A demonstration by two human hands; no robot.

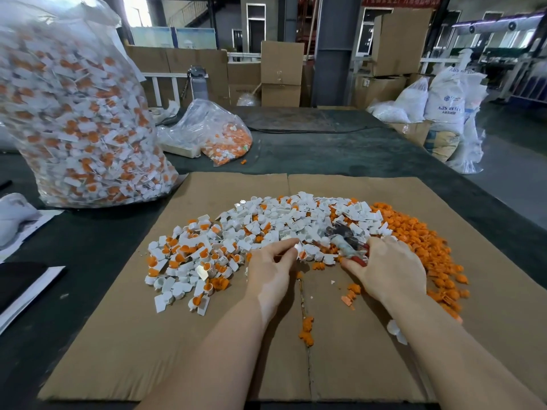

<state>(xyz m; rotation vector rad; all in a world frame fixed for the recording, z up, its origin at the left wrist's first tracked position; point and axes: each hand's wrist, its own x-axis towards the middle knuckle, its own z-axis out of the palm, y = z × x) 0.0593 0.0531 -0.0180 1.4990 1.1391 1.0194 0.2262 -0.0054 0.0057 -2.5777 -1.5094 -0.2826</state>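
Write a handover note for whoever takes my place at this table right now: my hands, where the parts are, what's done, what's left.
Left hand: pinches a white part at the near edge of the heap.
Right hand: at the red handles of the pliers, thumb touching; grip unclear.
Parts, all on the cardboard: joined white-and-orange pieces left, white shells middle, orange inserts right.
Done: apparently the separate white and orange heaps.
Left: probably the joined heap.
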